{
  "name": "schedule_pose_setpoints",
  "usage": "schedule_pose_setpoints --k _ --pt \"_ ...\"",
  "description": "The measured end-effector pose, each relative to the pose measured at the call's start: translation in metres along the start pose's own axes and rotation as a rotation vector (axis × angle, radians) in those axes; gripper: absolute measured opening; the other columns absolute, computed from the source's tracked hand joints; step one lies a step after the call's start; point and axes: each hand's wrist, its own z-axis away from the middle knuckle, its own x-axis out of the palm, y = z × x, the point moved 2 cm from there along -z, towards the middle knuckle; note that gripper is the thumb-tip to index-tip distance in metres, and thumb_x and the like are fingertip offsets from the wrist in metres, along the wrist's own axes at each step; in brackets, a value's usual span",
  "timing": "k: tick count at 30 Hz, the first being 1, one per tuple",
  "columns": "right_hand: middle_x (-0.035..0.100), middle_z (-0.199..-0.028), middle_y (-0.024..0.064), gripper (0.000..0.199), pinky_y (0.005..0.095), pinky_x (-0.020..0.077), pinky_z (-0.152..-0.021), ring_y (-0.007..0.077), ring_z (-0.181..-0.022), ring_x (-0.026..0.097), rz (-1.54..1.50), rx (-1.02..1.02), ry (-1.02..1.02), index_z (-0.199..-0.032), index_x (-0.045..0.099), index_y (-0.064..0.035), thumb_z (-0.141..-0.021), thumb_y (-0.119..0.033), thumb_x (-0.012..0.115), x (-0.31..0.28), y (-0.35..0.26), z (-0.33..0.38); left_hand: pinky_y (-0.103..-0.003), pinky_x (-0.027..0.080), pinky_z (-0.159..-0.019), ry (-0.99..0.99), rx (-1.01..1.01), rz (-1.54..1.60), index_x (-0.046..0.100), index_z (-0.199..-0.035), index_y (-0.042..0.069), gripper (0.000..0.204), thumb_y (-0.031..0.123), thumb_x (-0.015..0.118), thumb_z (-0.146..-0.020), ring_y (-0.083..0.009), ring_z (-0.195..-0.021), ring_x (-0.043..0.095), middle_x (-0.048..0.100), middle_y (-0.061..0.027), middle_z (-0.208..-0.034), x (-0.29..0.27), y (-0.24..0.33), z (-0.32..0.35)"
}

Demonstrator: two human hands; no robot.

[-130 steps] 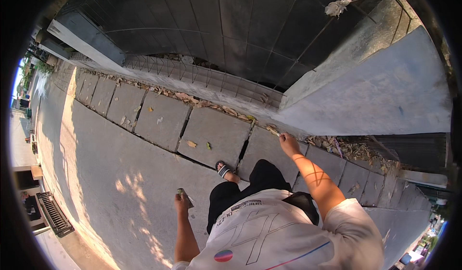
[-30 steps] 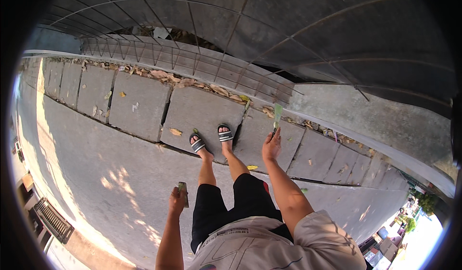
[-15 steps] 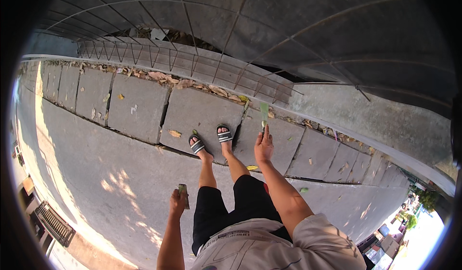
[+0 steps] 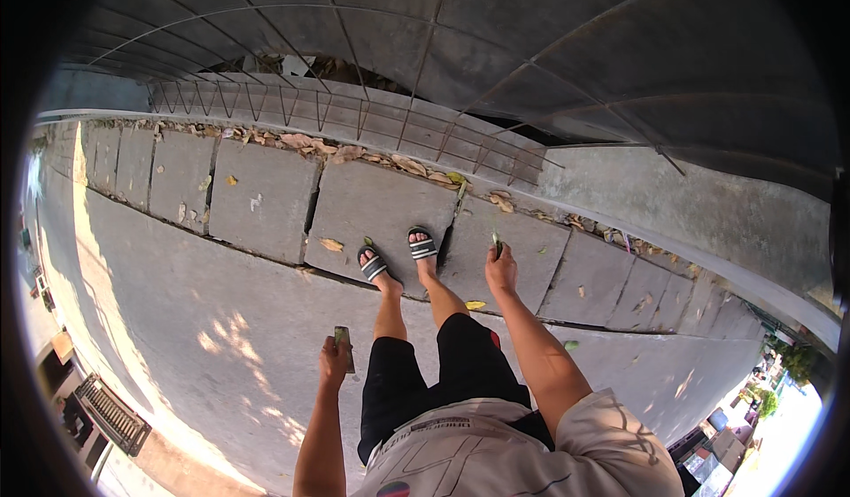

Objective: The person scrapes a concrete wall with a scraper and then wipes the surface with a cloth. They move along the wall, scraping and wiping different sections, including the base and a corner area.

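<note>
Standing on concrete slabs point(image 4: 372, 205) by the wire fence point(image 4: 372, 120), both hands loaded.
Right hand point(image 4: 501, 269) out front, pinched on a small green leaf point(image 4: 497, 244), likely to keep it off the body. Left hand point(image 4: 333, 361) hangs low, behind the slabs, closed on a small flat card-like object point(image 4: 343, 348). Dry leaves point(image 4: 354, 151) line the fence base.

We've got both arms hanging forward — our left hand point(image 4: 333, 361) sits low by the hip, fingers curled shut around something small, elbow barely bent. Our right hand point(image 4: 501, 272) reaches further out, arm nearly straight, fingertips pinched together — both feet planted side by side
</note>
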Motion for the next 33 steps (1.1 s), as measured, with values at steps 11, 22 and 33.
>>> schedule_pose_setpoints --k 11,22,33 --pt "0.068 -0.103 0.0222 0.036 0.0462 0.0513 -0.084 0.0403 -0.099 0.064 -0.099 0.153 -0.006 -0.116 0.064 -0.0062 -0.090 -0.031 0.060 -0.056 0.073 -0.022 -0.044 0.050 -0.063 0.233 0.157 -0.022 0.054 -0.087 0.001 0.027 0.027 0.055 -0.094 -0.0364 -0.070 0.066 0.068 -0.0194 -0.078 -0.057 0.017 -0.029" --pt "0.054 -0.070 0.0018 0.034 0.0272 0.0425 -0.046 0.0116 -0.055 0.053 -0.738 0.218 -0.278 -0.125 0.058 -0.0110 -0.098 -0.032 0.055 0.003 0.026 0.092 -0.039 0.054 -0.073 0.067 0.187 0.082 0.037 -0.147 0.010 0.057 0.016 0.053 -0.092 -0.0257 -0.082 0.070 0.071 -0.0175 -0.092 -0.088 0.049 -0.041" --pt "0.065 -0.095 0.0211 0.034 0.0423 0.0526 -0.072 0.0363 -0.083 0.067 -0.530 -0.423 -0.126 -0.113 0.039 -0.0031 -0.093 -0.021 0.060 0.041 -0.175 0.271 -0.029 0.046 -0.091 -0.866 0.011 0.902 0.061 -0.123 0.000 0.054 0.046 0.055 -0.095 -0.0160 -0.105 0.060 0.065 -0.0075 -0.112 -0.052 0.079 0.007"
